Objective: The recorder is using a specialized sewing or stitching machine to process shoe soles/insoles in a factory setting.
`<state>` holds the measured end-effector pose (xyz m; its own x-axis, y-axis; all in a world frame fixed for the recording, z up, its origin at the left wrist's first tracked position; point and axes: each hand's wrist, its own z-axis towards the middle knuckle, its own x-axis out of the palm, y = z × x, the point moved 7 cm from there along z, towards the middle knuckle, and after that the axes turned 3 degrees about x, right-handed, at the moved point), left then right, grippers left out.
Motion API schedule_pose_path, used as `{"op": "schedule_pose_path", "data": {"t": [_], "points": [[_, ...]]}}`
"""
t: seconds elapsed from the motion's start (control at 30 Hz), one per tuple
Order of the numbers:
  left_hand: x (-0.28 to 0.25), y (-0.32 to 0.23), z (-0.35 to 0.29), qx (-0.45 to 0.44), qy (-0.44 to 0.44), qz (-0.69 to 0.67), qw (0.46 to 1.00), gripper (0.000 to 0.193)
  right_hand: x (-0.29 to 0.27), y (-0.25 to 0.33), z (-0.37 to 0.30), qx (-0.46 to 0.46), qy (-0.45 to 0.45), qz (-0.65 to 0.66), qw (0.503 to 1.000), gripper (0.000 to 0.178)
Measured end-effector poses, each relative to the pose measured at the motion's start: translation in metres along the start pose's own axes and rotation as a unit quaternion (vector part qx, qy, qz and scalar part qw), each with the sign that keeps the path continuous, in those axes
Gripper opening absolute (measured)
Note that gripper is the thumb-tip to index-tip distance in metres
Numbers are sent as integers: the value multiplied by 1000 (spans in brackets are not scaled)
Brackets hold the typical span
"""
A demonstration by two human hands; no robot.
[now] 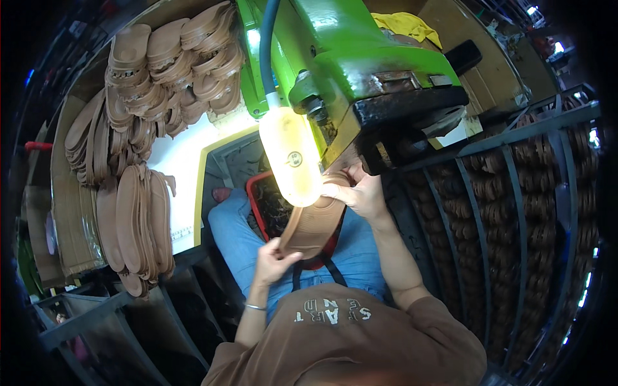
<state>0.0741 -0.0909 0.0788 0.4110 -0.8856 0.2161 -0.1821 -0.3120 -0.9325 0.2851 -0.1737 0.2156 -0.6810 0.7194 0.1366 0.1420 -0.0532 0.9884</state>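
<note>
1. Risk, as judged: the right hand (365,195) was near the underside of the green machine (360,61); a slip or inattention could have brought fingers against its working parts, partly hidden from view.
2. Second risk: the left hand (271,264) gripped just the near end; a loose pinch might have let the brown sole (313,228) twist or drop toward the red bin (252,201).
3. Sole hung between both hands, above the bin, beside the glowing lamp (288,138).
4. Left thumb and fingers pinched its near-left corner.
5. Right thumb pressed its far end, pinching; fingers underneath unseen.
</note>
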Motion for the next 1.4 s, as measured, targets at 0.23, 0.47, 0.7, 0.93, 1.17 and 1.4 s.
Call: {"op": "schedule_pose_path", "data": {"t": [0.23,0.47,0.7,0.93,1.17,1.4], "points": [[26,-66,36,110,-63,133,983,23,-78,28,-24,-82,-127,-93,984,18],[42,-143,72,274,-58,165,946,30,-131,15,-32,-111,-196,35,974,15],[-3,-140,49,209,-116,48,970,21,-81,7,-20,-50,-157,51,985,13],[-46,-86,23,166,-91,-58,980,22,-31,17,-7,-13,-68,-35,997,26],[24,-5,8,24,99,194,976,38,-27,20,-11,-100,1,-225,969,35],[-135,-172,-64,218,-495,572,617,41,-178,75,-56,-84,-360,20,929,24]]}}
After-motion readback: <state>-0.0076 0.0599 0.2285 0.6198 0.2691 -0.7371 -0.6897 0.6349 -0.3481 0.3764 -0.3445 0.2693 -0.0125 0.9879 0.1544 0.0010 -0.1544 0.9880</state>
